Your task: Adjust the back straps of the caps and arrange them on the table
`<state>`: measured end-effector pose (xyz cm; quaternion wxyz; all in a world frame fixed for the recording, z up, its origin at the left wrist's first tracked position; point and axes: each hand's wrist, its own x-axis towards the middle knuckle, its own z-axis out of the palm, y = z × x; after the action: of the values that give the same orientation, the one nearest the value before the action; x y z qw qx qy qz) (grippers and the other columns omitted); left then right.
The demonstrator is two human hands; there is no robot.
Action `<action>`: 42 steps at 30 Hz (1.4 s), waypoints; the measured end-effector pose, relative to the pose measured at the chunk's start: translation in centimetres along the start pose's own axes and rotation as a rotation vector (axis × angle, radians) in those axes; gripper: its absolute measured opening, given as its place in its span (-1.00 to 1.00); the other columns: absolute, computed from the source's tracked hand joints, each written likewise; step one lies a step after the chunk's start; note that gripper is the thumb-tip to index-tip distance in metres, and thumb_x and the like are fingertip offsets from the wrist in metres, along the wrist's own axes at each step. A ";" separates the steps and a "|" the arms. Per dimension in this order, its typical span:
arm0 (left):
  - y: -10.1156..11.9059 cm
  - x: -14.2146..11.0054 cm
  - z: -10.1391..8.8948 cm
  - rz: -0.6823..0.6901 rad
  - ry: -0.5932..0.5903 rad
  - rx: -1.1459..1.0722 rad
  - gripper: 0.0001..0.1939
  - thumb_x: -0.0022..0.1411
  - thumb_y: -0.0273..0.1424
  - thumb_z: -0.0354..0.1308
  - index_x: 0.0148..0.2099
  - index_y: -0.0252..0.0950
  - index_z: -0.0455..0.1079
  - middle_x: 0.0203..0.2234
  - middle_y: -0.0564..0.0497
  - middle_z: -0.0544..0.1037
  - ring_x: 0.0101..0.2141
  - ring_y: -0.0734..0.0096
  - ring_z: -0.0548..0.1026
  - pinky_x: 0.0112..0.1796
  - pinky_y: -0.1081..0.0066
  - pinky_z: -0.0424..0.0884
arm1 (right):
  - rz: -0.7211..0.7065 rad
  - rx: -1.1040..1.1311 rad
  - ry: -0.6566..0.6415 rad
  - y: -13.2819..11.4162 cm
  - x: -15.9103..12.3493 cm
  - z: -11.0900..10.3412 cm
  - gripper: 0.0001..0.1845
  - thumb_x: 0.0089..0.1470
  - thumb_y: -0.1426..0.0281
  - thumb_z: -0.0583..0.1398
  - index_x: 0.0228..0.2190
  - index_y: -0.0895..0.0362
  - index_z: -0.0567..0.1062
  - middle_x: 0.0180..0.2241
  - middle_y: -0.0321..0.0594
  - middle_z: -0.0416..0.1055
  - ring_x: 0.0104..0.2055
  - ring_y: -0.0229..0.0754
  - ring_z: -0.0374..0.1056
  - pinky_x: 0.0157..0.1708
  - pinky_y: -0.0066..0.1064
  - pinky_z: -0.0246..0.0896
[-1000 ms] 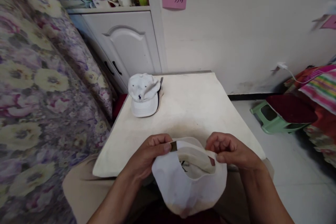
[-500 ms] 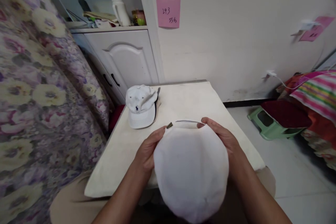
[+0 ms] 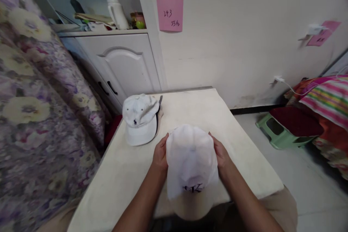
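A white baseball cap (image 3: 191, 156) with dark lettering on its front is between my two hands, its brim pointing towards me over the table's near edge. My left hand (image 3: 161, 152) grips the cap's left side, and my right hand (image 3: 219, 154) grips its right side; the fingers are partly hidden by the crown. To the left, a second white baseball cap (image 3: 140, 119) with a small dark emblem rests on the cream-covered table (image 3: 190, 107). A dark strap end sticks up behind that cap.
A flowered curtain (image 3: 43, 123) hangs at the left. Behind the table stand a white cabinet (image 3: 125, 65) and the wall, with a pink note (image 3: 170, 13) on it. On the right are a green stool (image 3: 274, 127) with a dark red top and a striped cloth (image 3: 326, 98).
The cap in my hands has tipped over and moved away from me, so its lettered front and brim now show. Its back strap is out of sight. My view has shifted slightly.
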<state>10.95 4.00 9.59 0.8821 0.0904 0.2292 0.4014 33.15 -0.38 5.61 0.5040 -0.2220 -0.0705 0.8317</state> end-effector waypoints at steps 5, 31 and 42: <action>-0.5 0.1 -1.8 0.030 0.092 -0.004 -0.64 0.33 -0.29 0.05 -0.03 -0.41 0.54 -0.32 -0.14 0.70 -0.16 0.03 0.64 0.01 0.15 0.48 | -0.036 0.022 -0.008 1.4 0.2 -0.3 -0.36 0.09 -0.03 0.19 -0.02 0.21 0.49 -0.14 0.02 0.61 0.06 0.15 0.46 0.11 0.04 0.28; -1.3 -0.5 -1.9 0.071 0.150 -0.069 -0.61 0.32 -0.25 0.02 -0.15 -0.37 0.61 -0.30 -0.18 0.70 -0.07 -0.02 0.61 0.01 0.16 0.48 | -0.150 0.011 0.073 2.6 0.6 2.3 -0.36 0.11 -0.09 0.08 -0.11 0.16 0.58 -0.26 -0.03 0.63 -0.03 0.18 0.49 0.02 0.05 0.33; -2.0 -0.9 -1.3 0.028 0.061 -0.053 -0.42 0.27 -0.03 0.07 0.11 -0.37 0.49 -0.19 -0.17 0.69 -0.04 -0.07 0.58 0.04 0.12 0.43 | -0.180 0.010 0.106 2.3 0.4 0.7 -0.56 0.28 0.12 0.09 -0.08 0.20 0.53 -0.26 -0.10 0.65 -0.06 0.01 0.54 0.06 -0.11 0.34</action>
<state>11.14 1.97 8.02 0.8711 0.0579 0.2441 0.4222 30.85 -1.10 5.31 0.5807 -0.2557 -0.0591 0.7707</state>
